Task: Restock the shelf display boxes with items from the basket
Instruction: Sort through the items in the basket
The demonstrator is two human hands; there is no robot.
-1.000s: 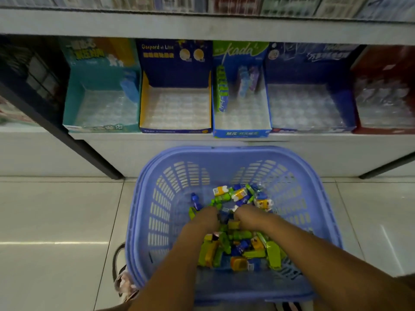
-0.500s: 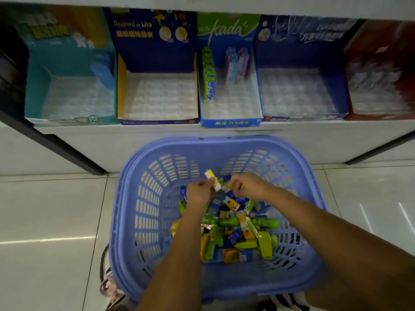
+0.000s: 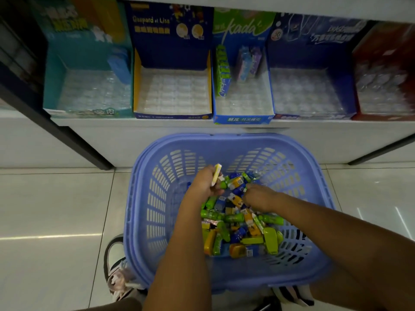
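Note:
A blue plastic basket (image 3: 143, 198) stands on the floor below the shelf, holding several small green, yellow and blue packets (image 3: 242, 230). My left hand (image 3: 205, 182) is over the pile and grips a yellow-and-white packet (image 3: 216, 173), which sticks up between its fingers. My right hand (image 3: 258, 196) reaches down into the packets with curled fingers; what it holds is hidden. On the shelf stand display boxes: a teal box (image 3: 54, 86), a navy and yellow box (image 3: 171, 114), a blue and green box (image 3: 242, 118) with a few items, a dark blue box (image 3: 314, 37) and a red box (image 3: 386, 63).
The white shelf front (image 3: 157, 133) runs just behind the basket. Dark metal shelf supports (image 3: 67, 133) slant down at left and right. A shoe (image 3: 116, 261) shows beside the basket's left corner on the pale tiled floor (image 3: 56, 209).
My left hand has lifted out of the pile with a yellow-and-white packet. My right hand rose, then dipped back among the packets. The view has tilted down, nearer the shelf.

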